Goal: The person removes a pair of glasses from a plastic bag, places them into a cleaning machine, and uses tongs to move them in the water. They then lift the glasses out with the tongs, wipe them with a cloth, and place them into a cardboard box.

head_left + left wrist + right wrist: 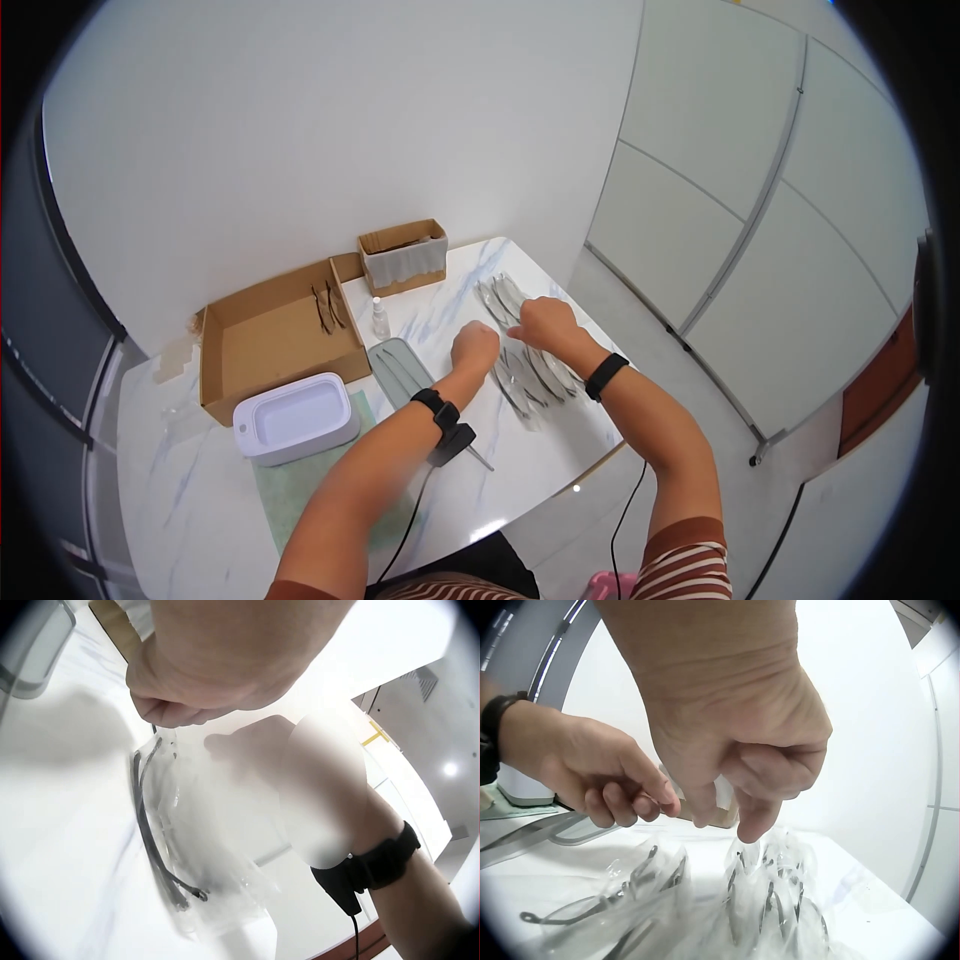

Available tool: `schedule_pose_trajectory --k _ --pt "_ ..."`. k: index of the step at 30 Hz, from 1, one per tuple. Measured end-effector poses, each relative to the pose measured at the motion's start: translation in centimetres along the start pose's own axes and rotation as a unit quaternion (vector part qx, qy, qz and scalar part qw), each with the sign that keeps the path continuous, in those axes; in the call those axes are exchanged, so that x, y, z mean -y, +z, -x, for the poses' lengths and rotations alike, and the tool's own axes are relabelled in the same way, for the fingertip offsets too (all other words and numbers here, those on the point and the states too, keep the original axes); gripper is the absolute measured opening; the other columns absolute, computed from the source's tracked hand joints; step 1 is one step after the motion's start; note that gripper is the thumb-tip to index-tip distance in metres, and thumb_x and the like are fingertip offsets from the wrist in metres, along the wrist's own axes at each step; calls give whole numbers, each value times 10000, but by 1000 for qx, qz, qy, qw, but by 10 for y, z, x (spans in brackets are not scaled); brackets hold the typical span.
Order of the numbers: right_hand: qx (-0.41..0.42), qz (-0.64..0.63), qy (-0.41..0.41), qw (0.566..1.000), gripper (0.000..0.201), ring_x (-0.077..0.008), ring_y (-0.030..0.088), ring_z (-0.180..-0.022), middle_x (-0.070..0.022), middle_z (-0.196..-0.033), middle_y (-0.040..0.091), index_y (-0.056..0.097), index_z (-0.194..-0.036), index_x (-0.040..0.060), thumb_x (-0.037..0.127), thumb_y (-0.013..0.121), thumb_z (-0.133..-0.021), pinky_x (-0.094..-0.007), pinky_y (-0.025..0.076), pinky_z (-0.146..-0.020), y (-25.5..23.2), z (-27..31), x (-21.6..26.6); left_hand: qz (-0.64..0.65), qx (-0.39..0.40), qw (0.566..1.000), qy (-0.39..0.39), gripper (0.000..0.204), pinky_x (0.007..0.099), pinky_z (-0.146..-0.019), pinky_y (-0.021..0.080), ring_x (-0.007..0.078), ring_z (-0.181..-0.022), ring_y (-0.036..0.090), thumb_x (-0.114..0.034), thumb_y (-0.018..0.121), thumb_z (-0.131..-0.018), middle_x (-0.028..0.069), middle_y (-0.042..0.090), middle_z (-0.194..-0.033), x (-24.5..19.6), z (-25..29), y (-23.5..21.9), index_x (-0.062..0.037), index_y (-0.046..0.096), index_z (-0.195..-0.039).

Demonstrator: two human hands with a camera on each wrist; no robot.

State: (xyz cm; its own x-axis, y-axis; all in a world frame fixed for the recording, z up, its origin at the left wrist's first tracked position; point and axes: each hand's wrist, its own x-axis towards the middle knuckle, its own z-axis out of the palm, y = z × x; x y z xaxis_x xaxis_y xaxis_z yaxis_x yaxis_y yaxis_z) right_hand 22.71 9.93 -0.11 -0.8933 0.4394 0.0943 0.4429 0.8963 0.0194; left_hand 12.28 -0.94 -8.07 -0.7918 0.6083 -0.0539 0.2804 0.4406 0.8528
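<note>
My left hand (pixel 475 350) hovers near the left side of a group of clear plastic bags (pixel 520 380), its fingers loosely curled. Nothing shows between its fingers (pixel 619 802) in the right wrist view. In the left wrist view, one bag (pixel 195 817) with thin dark curved pieces (pixel 145 817) in it lies just past the left fist. Over the bags is my right hand (pixel 548 325), thumb and index pointing down and apart, the other fingers curled in. Its index tip (pixel 754 825) overlaps the top of a bag (pixel 772 892) in the right wrist view.
Left of the bags lies a grey tray (pixel 390 355). A small spray bottle (pixel 380 320) stands behind it. A lavender basin-shaped device (pixel 345 425) sits on a green mat (pixel 275 490). An open cardboard box (pixel 250 340) holds two thin dark pieces; a smaller lined box (pixel 405 265) stands by the wall.
</note>
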Motion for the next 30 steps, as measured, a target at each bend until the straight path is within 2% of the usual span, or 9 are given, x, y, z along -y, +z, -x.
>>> schedule_pose_trajectory --k 7,12,16,19,24,25,27,29,30 --pt "43 30 -9 999 422 -369 724 -831 -193 -868 740 749 -846 11 432 770 -831 -452 572 -725 22 -33 4 30 20 999 -16 281 478 -880 538 392 -992 698 -238 535 -919 201 731 -1051 6 -33 11 -45 720 -1007" --pt "-51 -6 35 998 213 -391 712 -824 -208 -816 722 743 -813 25 232 693 -825 -471 566 -719 41 -49 -4 192 32 976 -98 200 378 -604 578 245 -693 722 -157 528 -916 153 720 -887 0 -22 -8 -42 690 -943" --pt "-126 -70 23 989 164 -395 699 -787 -206 -793 713 746 -803 45 189 667 -806 -474 560 -713 24 -49 1 265 33 959 -94 171 345 -569 561 180 -698 659 -162 576 -920 77 659 -876 -2 -8 -31 -30 652 -998" --pt "-175 -109 5 979 154 -394 688 -761 -191 -795 714 752 -819 60 187 666 -815 -479 554 -714 0 -40 15 341 42 931 -124 189 340 -600 566 184 -718 665 -165 583 -923 91 670 -893 -6 2 -50 -5 642 -1006" --pt "-130 -178 -60 973 194 -358 699 -734 -167 -794 729 768 -878 51 206 654 -853 -448 554 -687 -58 -5 56 477 110 858 -155 385 315 -606 560 176 -704 657 -302 506 -1014 181 699 -998 -5 32 -88 43 554 -1177" --pt "-134 -177 -67 973 194 -358 699 -734 -167 -794 729 768 -878 51 206 654 -853 -448 554 -687 -69 4 66 480 104 858 -150 385 315 -606 560 176 -704 657 -302 506 -1014 181 699 -998 -3 40 -95 43 554 -1177" --pt "-110 -248 -111 956 205 -327 699 -709 -144 -771 732 769 -898 58 226 656 -862 -418 545 -668 -88 24 87 545 190 799 -166 485 261 -564 537 118 -661 643 -417 441 -1043 181 700 -967 2 57 -113 42 531 -1172" --pt "-108 -247 -136 953 197 -292 696 -682 -119 -745 731 762 -901 58 233 674 -881 -397 533 -654 -100 41 105 550 200 794 -166 548 225 -549 487 68 -628 586 -508 419 -1049 127 706 -973 12 75 -134 11 551 -1165" --pt "-85 -275 -165 943 189 -279 696 -677 -112 -741 730 761 -906 61 232 683 -891 -388 530 -649 -107 52 115 597 202 768 -114 529 219 -531 451 64 -602 543 -513 454 -1040 94 706 -972 23 83 -143 -10 565 -1162"
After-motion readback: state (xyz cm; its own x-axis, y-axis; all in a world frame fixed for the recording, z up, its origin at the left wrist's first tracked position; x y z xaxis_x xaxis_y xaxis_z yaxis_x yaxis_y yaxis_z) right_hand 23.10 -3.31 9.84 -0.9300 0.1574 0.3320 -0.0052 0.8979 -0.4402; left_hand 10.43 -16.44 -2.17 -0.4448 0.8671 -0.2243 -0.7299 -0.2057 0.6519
